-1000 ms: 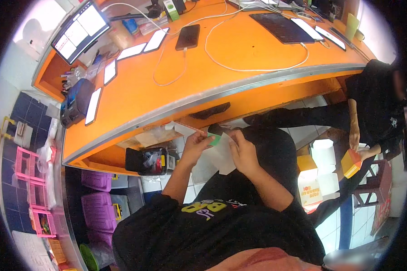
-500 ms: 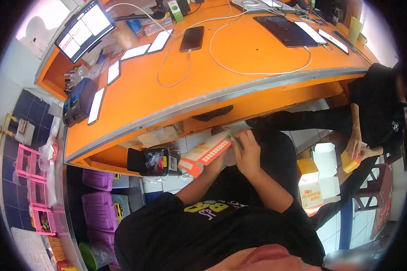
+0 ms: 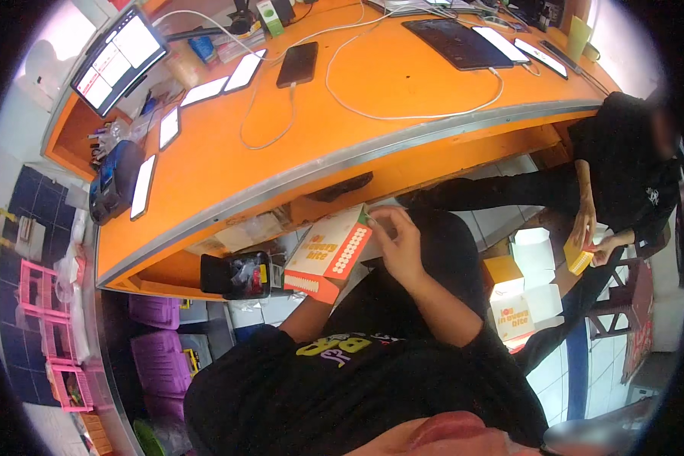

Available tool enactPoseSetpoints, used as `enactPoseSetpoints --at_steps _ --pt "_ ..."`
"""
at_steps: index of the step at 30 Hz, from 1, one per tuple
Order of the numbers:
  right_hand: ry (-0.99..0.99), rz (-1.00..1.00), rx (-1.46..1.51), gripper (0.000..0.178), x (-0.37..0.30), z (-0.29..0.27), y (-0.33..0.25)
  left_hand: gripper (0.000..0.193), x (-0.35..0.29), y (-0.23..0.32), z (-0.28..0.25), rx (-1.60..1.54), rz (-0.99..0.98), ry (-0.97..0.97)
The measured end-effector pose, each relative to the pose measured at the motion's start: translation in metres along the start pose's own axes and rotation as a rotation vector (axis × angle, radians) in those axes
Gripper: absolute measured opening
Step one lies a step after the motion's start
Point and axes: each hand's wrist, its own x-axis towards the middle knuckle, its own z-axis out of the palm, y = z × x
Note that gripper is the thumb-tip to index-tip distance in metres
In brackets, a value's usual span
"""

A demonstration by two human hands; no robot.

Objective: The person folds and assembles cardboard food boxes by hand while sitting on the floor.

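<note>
You wear this wide fisheye camera on your head, the left one of a side-by-side pair. It looks down the front of your black printed T-shirt (image 3: 342,395) to your bare right hand (image 3: 397,245), which sits mid-picture, close to the lens. Beyond it, the view takes in the long orange metal-edged surface (image 3: 197,182), bent into a curve across the upper part, and a seated, black-clothed co-worker (image 3: 615,140) farther off at your right.
</note>
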Motion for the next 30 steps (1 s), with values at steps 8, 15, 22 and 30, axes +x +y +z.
enactPoseSetpoints --at_steps 8,15,22,30 --pt "-0.074 0.087 0.122 0.011 0.002 0.002 0.010 0.036 -0.006 0.003 -0.009 -0.082 -0.041 -0.036" --pt "-0.046 0.014 0.038 0.011 0.002 0.000 0.004 0.037 -0.007 0.004 -0.012 -0.126 -0.061 -0.054" --pt "-0.122 -0.082 -0.036 0.013 0.010 -0.003 -0.002 0.037 -0.001 0.009 -0.016 -0.153 -0.054 -0.051" --pt "-0.048 -0.020 0.065 0.014 -0.002 0.004 0.022 0.038 -0.008 0.012 -0.014 -0.193 -0.068 -0.063"
